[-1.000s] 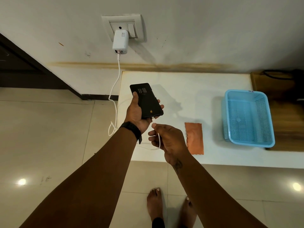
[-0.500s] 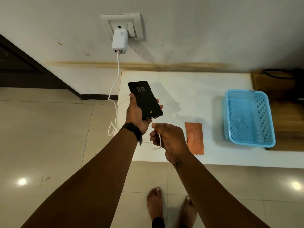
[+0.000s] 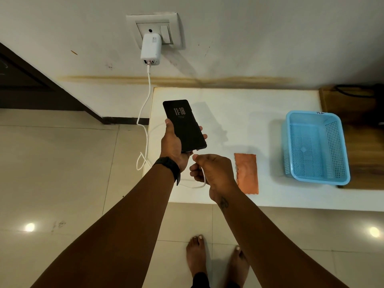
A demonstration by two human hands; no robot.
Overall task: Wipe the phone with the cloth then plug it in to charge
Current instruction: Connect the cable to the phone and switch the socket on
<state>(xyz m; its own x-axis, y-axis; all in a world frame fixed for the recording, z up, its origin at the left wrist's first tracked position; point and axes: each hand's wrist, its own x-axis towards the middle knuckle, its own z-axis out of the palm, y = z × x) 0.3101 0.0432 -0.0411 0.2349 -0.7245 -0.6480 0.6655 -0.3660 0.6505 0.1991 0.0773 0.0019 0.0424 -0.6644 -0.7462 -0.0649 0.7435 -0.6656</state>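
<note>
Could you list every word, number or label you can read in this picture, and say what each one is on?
"11:18": on the lit screen of the phone, held in the left hand.
Small line under the time on the screen: too small to read.
Print on the white charger in the wall socket: blurred, unreadable.
Dark mark on the far rim of the blue basket: unreadable.

Both forearms are reaching forward and down from the bottom edge. Left hand [image 3: 173, 145] is gripping, thumb lying up the left side, fingertips [image 3: 204, 136] curling round the right. A dark band is sitting on the left wrist. Right hand [image 3: 214, 172] is hovering just below-right of the left, thumb and forefinger pinching, remaining fingers curled. Bare feet are standing on the floor.
</note>
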